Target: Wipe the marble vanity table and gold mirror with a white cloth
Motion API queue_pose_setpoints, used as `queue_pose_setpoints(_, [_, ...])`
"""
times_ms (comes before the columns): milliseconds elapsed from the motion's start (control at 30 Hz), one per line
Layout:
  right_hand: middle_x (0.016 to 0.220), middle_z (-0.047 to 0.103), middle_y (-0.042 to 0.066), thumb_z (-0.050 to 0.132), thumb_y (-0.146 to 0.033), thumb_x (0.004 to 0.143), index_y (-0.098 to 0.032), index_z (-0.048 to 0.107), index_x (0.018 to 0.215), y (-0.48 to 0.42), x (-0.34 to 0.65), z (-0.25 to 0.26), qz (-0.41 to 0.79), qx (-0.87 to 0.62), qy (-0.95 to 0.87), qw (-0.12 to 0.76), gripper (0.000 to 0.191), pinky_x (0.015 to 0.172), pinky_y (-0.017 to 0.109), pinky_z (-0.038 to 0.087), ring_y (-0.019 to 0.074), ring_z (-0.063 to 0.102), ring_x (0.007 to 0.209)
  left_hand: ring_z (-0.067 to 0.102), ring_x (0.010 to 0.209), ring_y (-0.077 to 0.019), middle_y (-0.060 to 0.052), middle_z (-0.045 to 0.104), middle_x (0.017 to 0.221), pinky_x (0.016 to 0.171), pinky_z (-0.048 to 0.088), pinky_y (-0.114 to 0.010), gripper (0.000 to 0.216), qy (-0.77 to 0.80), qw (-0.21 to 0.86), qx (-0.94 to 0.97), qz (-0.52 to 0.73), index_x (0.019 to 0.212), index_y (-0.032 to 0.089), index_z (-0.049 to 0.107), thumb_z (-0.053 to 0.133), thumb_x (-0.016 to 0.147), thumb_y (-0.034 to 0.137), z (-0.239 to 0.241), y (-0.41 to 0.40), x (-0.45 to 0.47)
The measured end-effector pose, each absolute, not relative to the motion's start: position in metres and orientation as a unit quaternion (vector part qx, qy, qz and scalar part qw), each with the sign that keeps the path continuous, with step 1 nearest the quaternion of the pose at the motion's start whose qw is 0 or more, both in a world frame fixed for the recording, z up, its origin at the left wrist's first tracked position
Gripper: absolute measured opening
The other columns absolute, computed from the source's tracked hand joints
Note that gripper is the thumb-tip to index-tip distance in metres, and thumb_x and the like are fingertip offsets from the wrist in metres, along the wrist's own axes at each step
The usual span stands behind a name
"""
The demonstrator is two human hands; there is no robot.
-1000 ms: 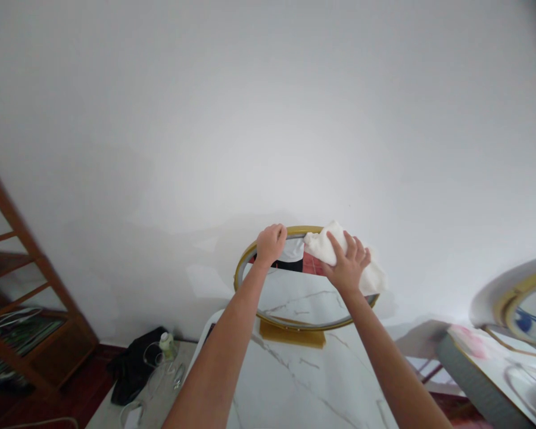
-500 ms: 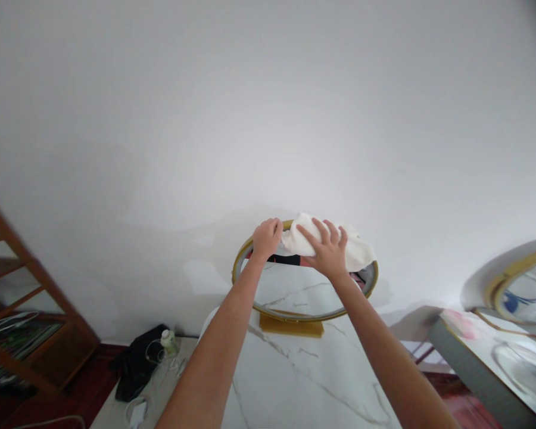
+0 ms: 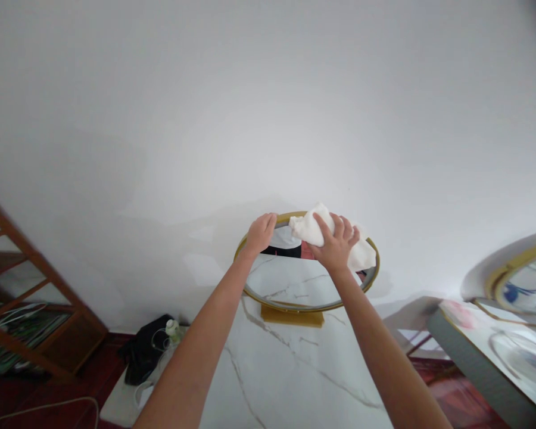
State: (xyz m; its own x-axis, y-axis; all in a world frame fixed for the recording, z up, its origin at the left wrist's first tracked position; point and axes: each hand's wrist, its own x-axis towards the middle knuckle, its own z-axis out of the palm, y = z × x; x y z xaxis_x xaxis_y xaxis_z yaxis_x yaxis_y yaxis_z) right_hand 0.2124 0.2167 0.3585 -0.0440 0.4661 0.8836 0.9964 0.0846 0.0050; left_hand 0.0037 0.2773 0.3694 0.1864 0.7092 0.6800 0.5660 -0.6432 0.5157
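A wooden shelf is seen at the far left, with a black bag and a small bottle lying low beside the left edge of the marble-topped desk. At the far edge of the desk, close to the white wall, an oval gold-framed mirror is stood upright on its stand. Its upper left rim is held by the left hand, whose grip is closed around the frame. A bunched white cloth is pressed against the top of the glass under the right hand, the grip closed over it with the fingers draped across the fabric. A second mirror is seen on another surface at the right edge of the picture.

The wiping is judged to be under way, with the cloth at the upper edge of the glass. The lower half gives a clean reflection of the marble, but whether it has been wiped cannot be told. The right end of the glass, behind the cloth, is hidden.
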Motion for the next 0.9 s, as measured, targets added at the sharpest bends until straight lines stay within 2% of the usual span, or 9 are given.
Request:
queue_pose_setpoints(100, [0.133, 0.037, 0.009, 0.058, -0.054, 0.071, -0.033, 0.041, 0.132, 0.216, 0.215, 0.358, -0.349, -0.585, -0.628, 0.377, 0.067, 0.100, 0.055, 0.013, 0.0345, 0.029, 0.123, 0.056, 0.097, -0.0170, -0.003, 0.063, 0.098, 0.090, 0.040, -0.030, 0.043, 0.405, 0.141, 0.741, 0.517, 0.100, 0.023, 0.058, 0.020, 0.095, 0.043, 0.344, 0.279, -0.020])
queue_pose_setpoints(200, [0.134, 0.037, 0.009, 0.058, -0.055, 0.072, -0.032, 0.041, 0.132, 0.216, 0.217, 0.357, -0.350, -0.583, -0.629, 0.377, 0.067, 0.099, 0.055, 0.014, 0.0348, 0.029, 0.123, 0.057, 0.093, -0.0174, -0.004, 0.063, 0.092, 0.090, 0.040, -0.032, 0.043, 0.434, 0.205, 0.667, 0.570, 0.094, 0.021, 0.058, 0.023, 0.094, 0.047, 0.309, 0.280, -0.040])
queue_pose_setpoints(333, [0.135, 0.036, 0.009, 0.058, -0.054, 0.072, -0.033, 0.042, 0.132, 0.217, 0.212, 0.356, -0.354, -0.577, -0.630, 0.381, 0.066, 0.100, 0.057, 0.013, 0.0360, 0.028, 0.124, 0.054, 0.097, -0.0186, -0.007, 0.060, 0.096, 0.094, 0.039, -0.035, 0.047, 0.455, 0.214, 0.621, 0.602, 0.094, 0.019, 0.055, 0.018, 0.094, 0.047, 0.277, 0.281, -0.054])
queue_pose_setpoints(567, [0.144, 0.030, 0.008, 0.058, -0.049, 0.074, -0.035, 0.038, 0.135, 0.221, 0.182, 0.346, -0.353, -0.555, -0.656, 0.370, 0.065, 0.101, 0.060, 0.010, 0.0382, 0.021, 0.130, 0.055, 0.088, -0.0176, -0.004, 0.059, 0.086, 0.088, 0.041, -0.033, 0.043, 0.440, 0.232, 0.618, 0.609, 0.089, 0.021, 0.055, 0.022, 0.093, 0.047, 0.276, 0.281, -0.052])
queue_pose_setpoints(900, [0.148, 0.023, -0.001, 0.050, -0.027, 0.078, -0.034, 0.024, 0.141, 0.226, 0.132, 0.317, -0.337, -0.470, -0.768, 0.275, 0.068, 0.103, 0.064, -0.005, 0.0306, 0.010, 0.137, 0.055, 0.089, -0.0172, -0.003, 0.060, 0.088, 0.089, 0.041, -0.033, 0.041, 0.429, 0.244, 0.612, 0.618, 0.088, 0.021, 0.055, 0.023, 0.093, 0.046, 0.269, 0.289, -0.054])
